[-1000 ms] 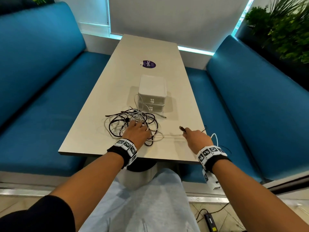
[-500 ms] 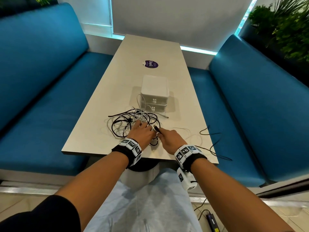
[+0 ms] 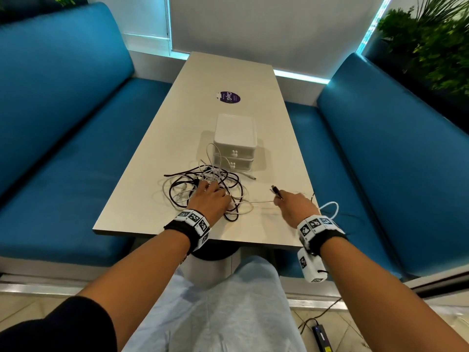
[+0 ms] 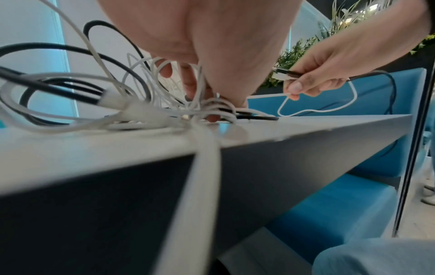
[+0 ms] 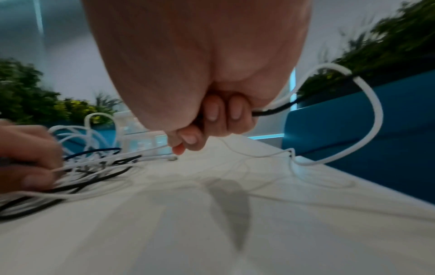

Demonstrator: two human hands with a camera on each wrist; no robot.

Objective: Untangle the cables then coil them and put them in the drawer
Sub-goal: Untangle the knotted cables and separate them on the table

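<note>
tangle of cables (image 3: 215,175), lower centre, pinned under curled fingers of left hand (image 3: 212,201). right hand (image 3: 295,208), lower right of it, fisted round black plug (image 3: 276,193) and white strand (image 3: 258,202); strand taut, running left-right between hands. likely pull: rightward, along that line.

Blue padded benches (image 3: 396,153) flanking pale table (image 3: 157,161) — white wall (image 3: 266,26), plants (image 3: 431,39)

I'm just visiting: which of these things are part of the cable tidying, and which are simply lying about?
Part of the job:
tangle of cables
drawers, both shut
left hand, gripping the tangle
right hand, holding a black cable and a white cable

Just there:
table
sticker
benches
plants
gadget on the floor
</note>
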